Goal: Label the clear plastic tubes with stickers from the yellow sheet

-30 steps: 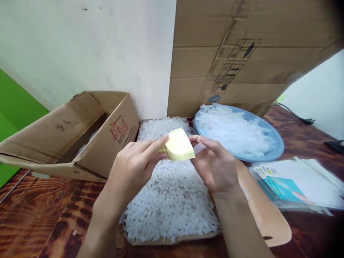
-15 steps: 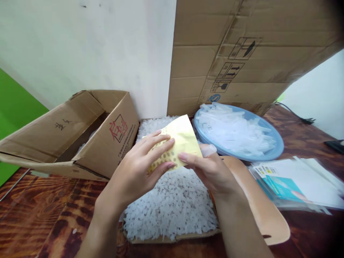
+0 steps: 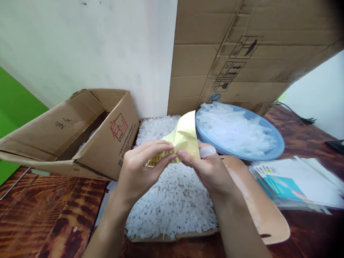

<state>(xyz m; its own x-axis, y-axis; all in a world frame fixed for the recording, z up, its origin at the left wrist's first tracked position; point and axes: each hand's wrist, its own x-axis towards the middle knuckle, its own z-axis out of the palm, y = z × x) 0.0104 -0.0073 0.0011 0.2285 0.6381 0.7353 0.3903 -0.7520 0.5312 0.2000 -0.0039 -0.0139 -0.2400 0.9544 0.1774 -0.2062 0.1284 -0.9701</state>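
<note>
A yellow sheet (image 3: 186, 138) with rows of small round stickers is bent between my hands. My left hand (image 3: 146, 161) pinches its dotted part between thumb and fingers. My right hand (image 3: 208, 166) holds the sheet's right part with the thumb on top, and a translucent plastic piece (image 3: 207, 151) juts out beside its index finger. Below both hands lies a shallow cardboard tray (image 3: 193, 234) heaped with small translucent plastic pieces (image 3: 172, 204).
An open cardboard box (image 3: 107, 139) stands at the left. At the right are a blue basin (image 3: 279, 143) of clear tubes, a tan board (image 3: 274, 222) and plastic-wrapped packets (image 3: 301, 182). A large carton (image 3: 199, 53) rises behind.
The sheet has bent upward more sharply. My left fingers, earlier spread over its face, now pinch it close to my right thumb.
</note>
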